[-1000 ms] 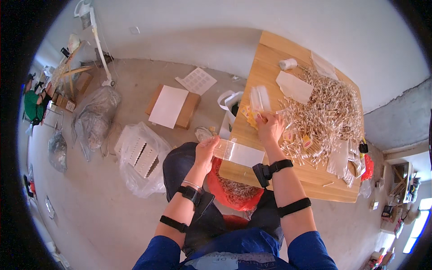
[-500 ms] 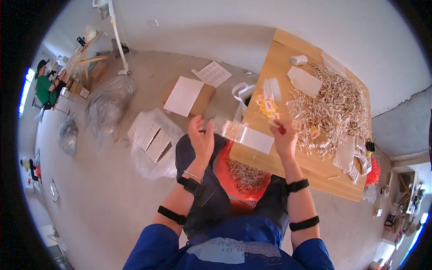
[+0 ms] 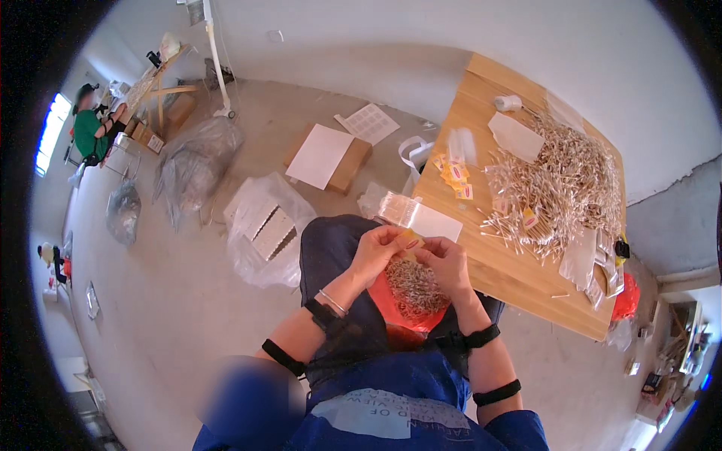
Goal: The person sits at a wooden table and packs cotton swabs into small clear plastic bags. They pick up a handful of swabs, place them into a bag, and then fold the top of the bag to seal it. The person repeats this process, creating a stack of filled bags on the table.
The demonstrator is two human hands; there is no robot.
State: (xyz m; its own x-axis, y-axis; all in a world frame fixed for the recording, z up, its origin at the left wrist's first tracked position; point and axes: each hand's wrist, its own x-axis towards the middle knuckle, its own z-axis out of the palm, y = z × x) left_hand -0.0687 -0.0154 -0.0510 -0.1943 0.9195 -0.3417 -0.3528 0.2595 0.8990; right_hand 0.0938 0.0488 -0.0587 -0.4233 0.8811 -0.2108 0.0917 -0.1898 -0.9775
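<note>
My left hand (image 3: 376, 254) and my right hand (image 3: 445, 264) meet above my lap, fingers pinched. Between them is a small yellow label (image 3: 411, 241) with a red mark; the left fingertips grip its upper part, and the right fingertips close at its lower edge. Below the hands, a red bag (image 3: 387, 302) full of cotton swabs (image 3: 416, 289) sits between my knees. Just beyond the hands, a clear plastic packet of swabs (image 3: 398, 209) lies at the table's edge, beside a white sheet (image 3: 438, 223). More yellow labels (image 3: 454, 177) lie on the table.
A large heap of loose swabs (image 3: 575, 177) covers much of the wooden table (image 3: 470, 98). Clear bags (image 3: 462, 146) lie near the labels. On the floor stand a cardboard box (image 3: 350, 167) and a plastic-wrapped bundle (image 3: 271, 233). A person in green (image 3: 89, 135) sits far left.
My hands have come together over my lap. The right hand moved left from above the table, and the left hand came nearer and right. A yellow label now shows between them.
</note>
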